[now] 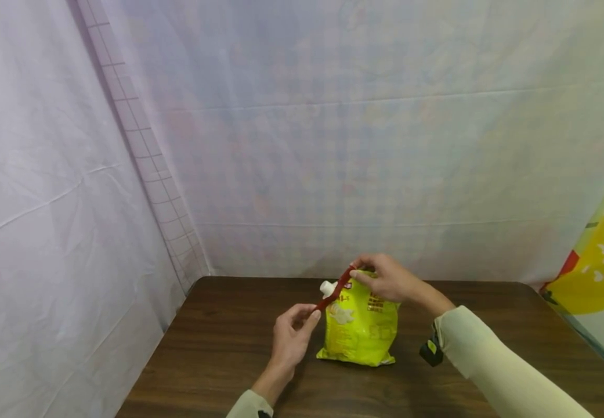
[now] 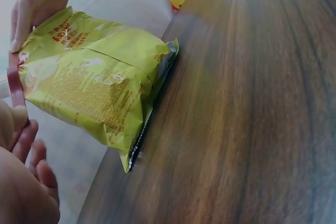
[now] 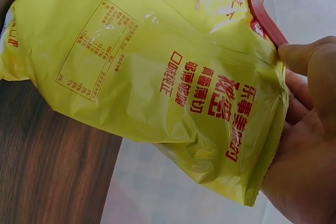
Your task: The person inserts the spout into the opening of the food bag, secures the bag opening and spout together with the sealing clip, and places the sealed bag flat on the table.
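Observation:
A yellow-green chip bag [image 1: 361, 334] with red print stands on the brown table, its bottom edge down. Across its top left corner slants a red bag clip [image 1: 341, 285] with a white spout [image 1: 326, 288] sticking out on the far side. My left hand [image 1: 290, 338] pinches the clip's lower end between thumb and fingers. At the upper end, my right hand [image 1: 389, 281] grips the clip, thumb on the near side and fingers behind the bag's top. The right wrist view shows the thumb on the red clip [image 3: 261, 11]; the bag partly hides the fingers there.
The dark wood table [image 1: 218, 348] runs back to a pale checked curtain [image 1: 333, 145]. A white cloth [image 1: 46, 203] hangs at the left. At the right is a panel with a yellow printed shape [image 1: 589, 284].

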Available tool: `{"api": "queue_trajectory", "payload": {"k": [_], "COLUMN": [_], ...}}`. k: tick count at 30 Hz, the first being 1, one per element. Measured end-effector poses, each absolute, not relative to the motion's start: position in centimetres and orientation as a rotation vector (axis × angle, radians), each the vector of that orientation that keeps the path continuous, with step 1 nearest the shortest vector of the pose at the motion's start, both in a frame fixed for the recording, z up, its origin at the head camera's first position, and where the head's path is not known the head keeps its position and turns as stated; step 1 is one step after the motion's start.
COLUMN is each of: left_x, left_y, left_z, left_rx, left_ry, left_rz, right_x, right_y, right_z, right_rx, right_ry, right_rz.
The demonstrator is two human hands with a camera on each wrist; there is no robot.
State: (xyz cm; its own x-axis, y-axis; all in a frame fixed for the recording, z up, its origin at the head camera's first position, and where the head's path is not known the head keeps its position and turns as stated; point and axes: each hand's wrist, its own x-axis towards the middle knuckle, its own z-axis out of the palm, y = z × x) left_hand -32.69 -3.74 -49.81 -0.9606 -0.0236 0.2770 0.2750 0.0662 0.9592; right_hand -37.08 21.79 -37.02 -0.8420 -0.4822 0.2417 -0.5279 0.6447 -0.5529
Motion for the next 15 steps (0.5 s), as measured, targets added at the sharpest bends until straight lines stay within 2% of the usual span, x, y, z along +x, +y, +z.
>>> {"api": "queue_trajectory", "payload": {"k": [15], "left_x": [-32.8], "left_y": [-2.6], "left_z": [-49.5], "left_rx": [-0.499], "left_ry": [-2.225], "left_rz": [-2.086], "right_x": [-36.8], "right_y": [21.9], "right_z": [-37.0], "right_rx": [0.889], "right_ry": [-2.760], "right_rz": [0.971]}}
